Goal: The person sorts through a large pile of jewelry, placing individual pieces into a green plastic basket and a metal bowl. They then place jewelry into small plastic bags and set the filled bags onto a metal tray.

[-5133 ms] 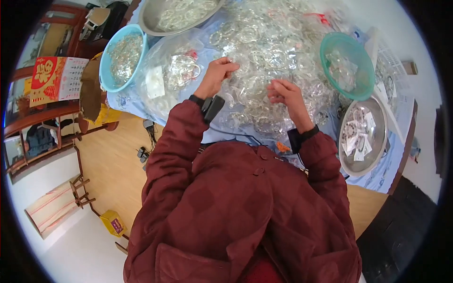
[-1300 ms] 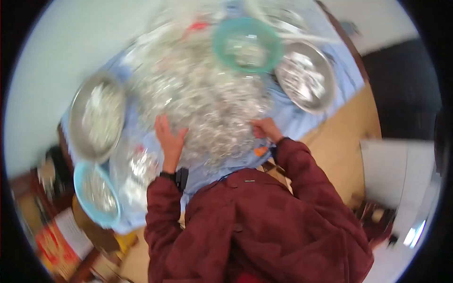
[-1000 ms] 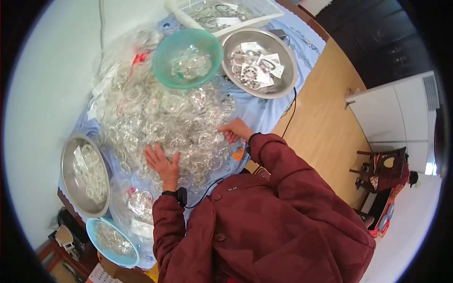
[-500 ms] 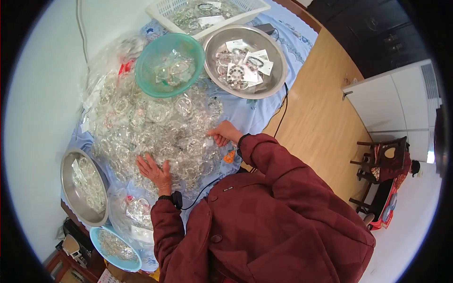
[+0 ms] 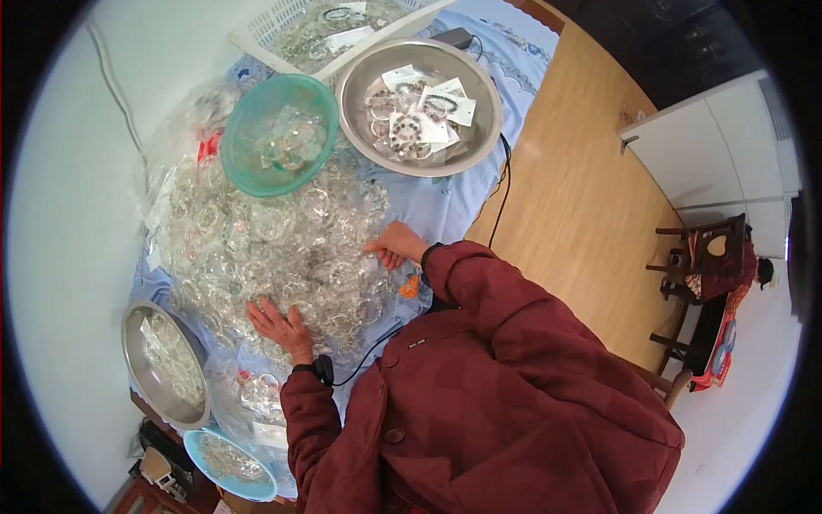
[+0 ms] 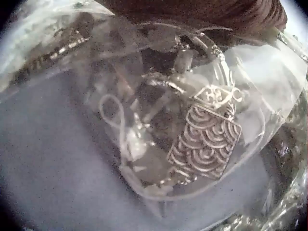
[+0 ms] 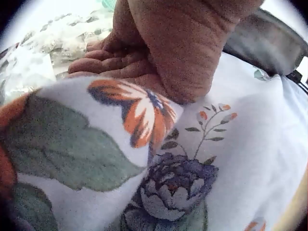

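Observation:
My left hand (image 5: 278, 330) rests with spread fingers on the near left of a big pile of clear plastic packets (image 5: 282, 231) holding bracelet-like rings. In the left wrist view, a bagged piece of jewelry shows a square metal plate with a wave pattern (image 6: 206, 142); the hand itself is out of that view. At the pile's right edge is my right hand (image 5: 396, 246), its fingers loosely curled and fingertips at the packets. The right wrist view shows its palm side over the flowered cloth (image 7: 231, 139), with nothing visible in the fingers.
A green basin (image 5: 237, 167) sits against the pile's far side, beside a steel bowl (image 5: 484, 111) of carded bracelets and a white basket (image 5: 257, 47). Another steel bowl (image 5: 137, 343) and a blue basin (image 5: 257, 493) stand left. An orange scrap (image 5: 409, 286) and a black cable (image 5: 507, 171) lie right.
Since the earliest frame, the head view has turned toward the right side of the room. Both hands have come down onto the pile, the left spreading flat. Over the last second they have hardly moved.

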